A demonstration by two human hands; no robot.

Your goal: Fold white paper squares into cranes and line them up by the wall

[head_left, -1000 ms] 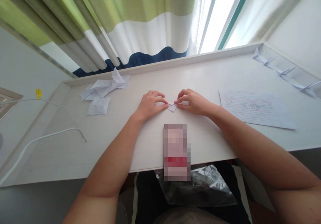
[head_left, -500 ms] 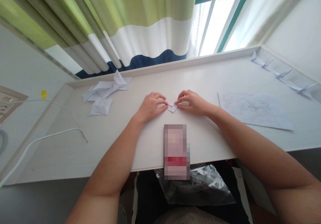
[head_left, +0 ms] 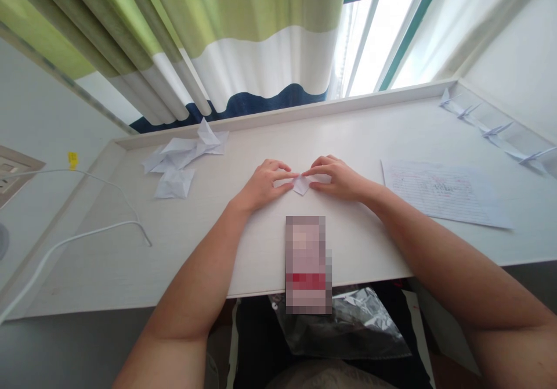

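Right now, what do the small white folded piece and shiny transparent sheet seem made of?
Small white folded piece: probably matte paper, given its crisp straight edges. Shiny transparent sheet: likely thin, glossy plastic film, given its crinkled bright highlights.

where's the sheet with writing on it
In the head view, the sheet lies on the right side of the desk, right of the right hand and nearer the person than the row of folded papers.
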